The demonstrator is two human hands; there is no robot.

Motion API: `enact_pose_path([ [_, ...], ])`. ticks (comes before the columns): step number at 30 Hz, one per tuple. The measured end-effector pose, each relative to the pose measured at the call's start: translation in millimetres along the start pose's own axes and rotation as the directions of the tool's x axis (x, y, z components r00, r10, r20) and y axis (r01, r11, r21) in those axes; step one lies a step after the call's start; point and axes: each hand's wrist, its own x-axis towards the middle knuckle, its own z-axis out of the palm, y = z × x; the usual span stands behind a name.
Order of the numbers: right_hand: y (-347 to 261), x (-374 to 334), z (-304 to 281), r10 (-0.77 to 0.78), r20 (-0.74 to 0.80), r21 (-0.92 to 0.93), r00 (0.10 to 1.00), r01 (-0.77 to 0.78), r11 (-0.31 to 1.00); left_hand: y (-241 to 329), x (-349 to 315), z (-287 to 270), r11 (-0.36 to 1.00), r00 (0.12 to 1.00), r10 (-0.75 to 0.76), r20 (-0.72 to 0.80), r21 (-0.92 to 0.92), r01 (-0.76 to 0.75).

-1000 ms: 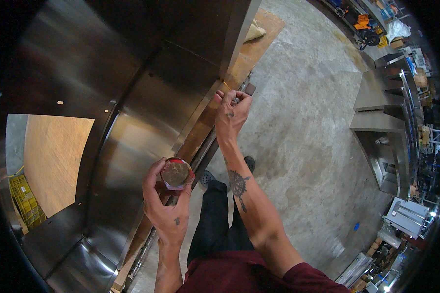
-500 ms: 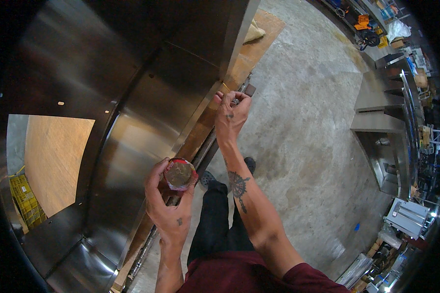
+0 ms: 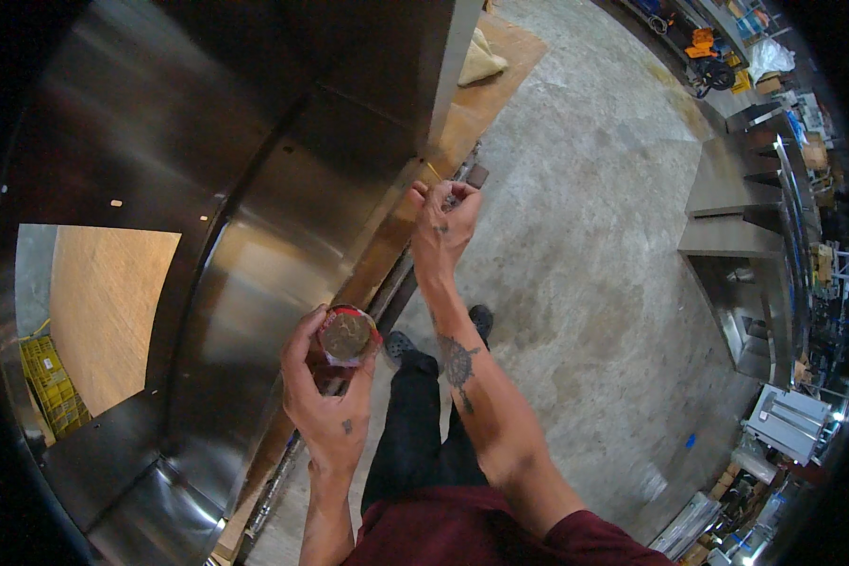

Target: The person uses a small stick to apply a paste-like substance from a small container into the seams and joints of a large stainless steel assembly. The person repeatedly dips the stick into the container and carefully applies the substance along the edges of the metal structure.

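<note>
My left hand [image 3: 328,415] is wrapped round a small round can [image 3: 347,336], its brownish flat end facing up and a red and white label round its side. Farther forward, my right hand [image 3: 446,231] is closed in a pinch on a thin yellow stick [image 3: 432,171]. The stick's far end points at the edge of a large stainless steel panel [image 3: 292,226]; I cannot tell whether it touches. Fingers hide the rest of the stick.
The steel piece has a rectangular cutout [image 3: 113,311] and rests on wooden boards [image 3: 486,118]. A beige cloth [image 3: 482,61] lies at the far end. A yellow crate [image 3: 55,385] sits at left. Steel units [image 3: 731,236] stand on the concrete floor [image 3: 575,245] at right.
My right hand has shifted slightly left, and more of the yellow stick shows beyond its fingers. My left hand with the can has barely moved.
</note>
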Motion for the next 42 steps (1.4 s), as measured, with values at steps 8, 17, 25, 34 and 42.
enact_pose_path([
  [8,-37,-16,-99,0.139,0.055,-0.069,0.989,-0.136,0.988,8,3,39,0.998,0.998,0.042,0.037,0.040,-0.043],
  [17,-65,38,-201,0.307,0.088,-0.001,0.948,-0.308,0.951,35,-7,126,0.993,0.993,-0.114,0.006,-0.019,0.114],
  [25,-44,136,-260,0.254,0.307,0.115,0.917,-0.301,0.947,46,4,221,0.980,0.980,-0.181,-0.080,-0.098,0.173],
  [34,31,191,-275,0.274,0.434,0.169,0.858,-0.376,0.911,-20,35,261,0.998,0.993,-0.057,-0.105,-0.037,0.053],
  [42,104,198,-214,0.001,0.572,0.269,0.820,-0.189,0.944,-101,36,243,0.932,0.929,0.332,-0.167,0.208,-0.296],
])
